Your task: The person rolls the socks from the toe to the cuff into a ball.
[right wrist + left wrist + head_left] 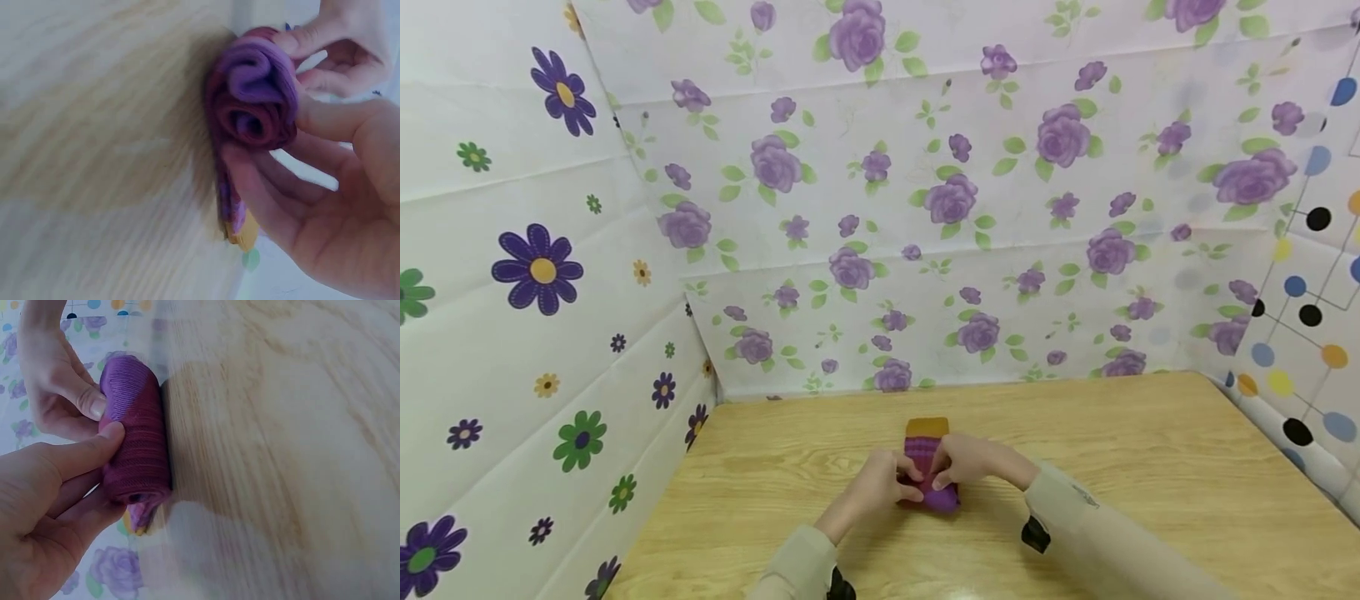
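Observation:
A maroon and purple knitted sock [928, 447] with a mustard cuff [927, 427] lies on the wooden table, its near part rolled up. The roll [139, 434] shows purple ribbing at one side in the left wrist view. Spiral layers of the roll [253, 103] face the right wrist camera. My left hand [880, 482] pinches the roll at one end between thumb and fingers. At the other end my right hand [973, 460] grips it, fingers curled round the far side. Beyond the roll, the cuff [242, 234] lies flat. Whether there is one sock or a stacked pair, I cannot tell.
The light wooden table [1112, 467] spreads around the hands. Behind it hangs a white sheet with purple roses [951, 200]. A flower-print sheet [542, 271] covers the left side, and a dotted sheet [1311, 312] the right. Dark wrist devices [1035, 534] sit at the cuffs.

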Tool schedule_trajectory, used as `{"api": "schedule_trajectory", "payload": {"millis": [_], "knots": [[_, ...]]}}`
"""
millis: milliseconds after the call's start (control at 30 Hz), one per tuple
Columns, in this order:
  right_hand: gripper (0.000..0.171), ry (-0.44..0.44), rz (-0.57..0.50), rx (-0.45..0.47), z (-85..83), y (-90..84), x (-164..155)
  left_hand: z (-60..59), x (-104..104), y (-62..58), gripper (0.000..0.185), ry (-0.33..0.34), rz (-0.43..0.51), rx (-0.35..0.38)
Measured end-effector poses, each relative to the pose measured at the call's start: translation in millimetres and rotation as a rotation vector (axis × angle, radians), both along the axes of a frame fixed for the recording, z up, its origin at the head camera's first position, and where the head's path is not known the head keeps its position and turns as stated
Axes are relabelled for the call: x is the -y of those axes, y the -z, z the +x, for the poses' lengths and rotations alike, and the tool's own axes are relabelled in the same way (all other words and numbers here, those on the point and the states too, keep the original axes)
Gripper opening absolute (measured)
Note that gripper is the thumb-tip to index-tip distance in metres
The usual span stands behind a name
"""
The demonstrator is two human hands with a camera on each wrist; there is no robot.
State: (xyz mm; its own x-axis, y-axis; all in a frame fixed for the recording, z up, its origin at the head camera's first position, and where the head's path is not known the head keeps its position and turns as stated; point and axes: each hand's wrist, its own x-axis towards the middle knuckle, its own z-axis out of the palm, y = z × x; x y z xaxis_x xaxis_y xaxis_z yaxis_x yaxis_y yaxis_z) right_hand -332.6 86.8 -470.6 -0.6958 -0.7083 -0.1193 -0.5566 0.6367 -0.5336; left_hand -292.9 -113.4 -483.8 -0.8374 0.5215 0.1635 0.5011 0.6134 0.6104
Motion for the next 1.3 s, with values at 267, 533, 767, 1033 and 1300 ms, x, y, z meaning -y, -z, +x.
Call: {"api": "schedule_trajectory", "payload": {"millis": [267, 533, 767, 1033, 1300], "knots": [[0.009, -0.045, -0.155, -0.305, 12.0, 9.3, -4, -7.8, 6, 9.1, 0.009, -0.044, 0.109, 0.098], [0.016, -0.112, 0.0, -0.475, 23.9, 5.3, -2, -8.3, 4, 10.7, 0.01, -0.114, 0.127, 0.144], [0.044, -0.139, 0.19, -0.629, 31.7, 10.5, 1, -9.5, 7, 13.3, 0.012, -0.152, 0.17, 0.219], [0.037, -0.183, 0.17, -0.768, 30.1, 21.7, 0, -12.9, 8, 14.8, 0.013, -0.17, 0.176, 0.237], [0.027, -0.19, 0.071, -0.69, 25.2, 22.0, 1, -12.0, 10, 15.9, 0.012, -0.109, 0.154, 0.22]]}}
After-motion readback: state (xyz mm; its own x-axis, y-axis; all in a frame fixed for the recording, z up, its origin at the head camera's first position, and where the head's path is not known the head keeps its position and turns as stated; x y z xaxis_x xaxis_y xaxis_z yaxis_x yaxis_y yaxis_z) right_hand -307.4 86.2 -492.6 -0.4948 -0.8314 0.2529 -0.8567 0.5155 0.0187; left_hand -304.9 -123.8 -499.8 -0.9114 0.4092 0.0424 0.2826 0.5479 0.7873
